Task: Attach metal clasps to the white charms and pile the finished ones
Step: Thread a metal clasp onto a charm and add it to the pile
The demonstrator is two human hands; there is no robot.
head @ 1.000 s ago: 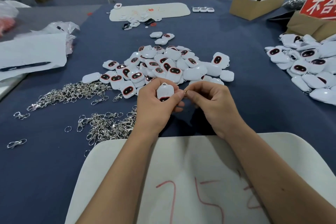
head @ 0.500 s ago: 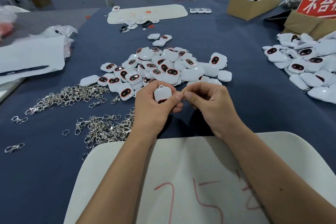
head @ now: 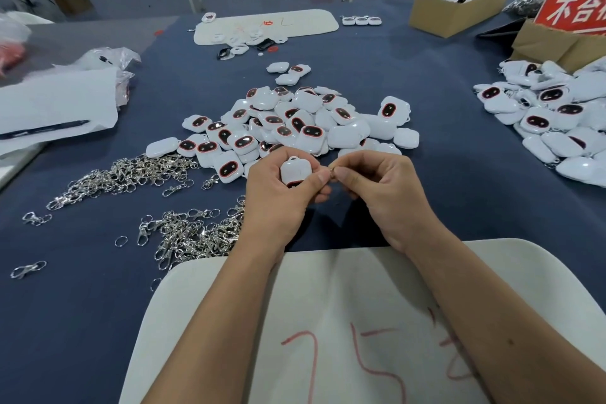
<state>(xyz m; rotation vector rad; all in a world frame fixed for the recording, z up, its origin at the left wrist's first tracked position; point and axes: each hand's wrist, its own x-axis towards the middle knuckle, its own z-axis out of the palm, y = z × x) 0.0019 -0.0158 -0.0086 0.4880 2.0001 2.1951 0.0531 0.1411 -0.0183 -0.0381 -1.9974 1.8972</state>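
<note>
1. The white charm (head: 295, 170) sits in your left hand (head: 278, 190), above the counter (head: 442, 154).
2. Your right hand (head: 377, 184) pinches a small metal ring (head: 332, 171) beside it.
3. You are in the attaching step, I think; next, thread the ring through the charm's loop (head: 294, 158), then lay it on the pile at right (head: 554, 118).

The left hand (head: 278, 193) is covering the lower part of the white charm (head: 296, 170), so its dark face is showing only as a sliver. The small metal ring (head: 332, 171) is peeking out between the thumbs, too small to make out, and whatever hangs from it is lying hidden inside the right hand (head: 377, 187). The pile of charms at the right (head: 554, 121) is running off the picture's edge. The red sign (head: 577, 8) is being cut off mid-character. The contents of the cardboard box (head: 455, 10) are too small to identify.
</note>
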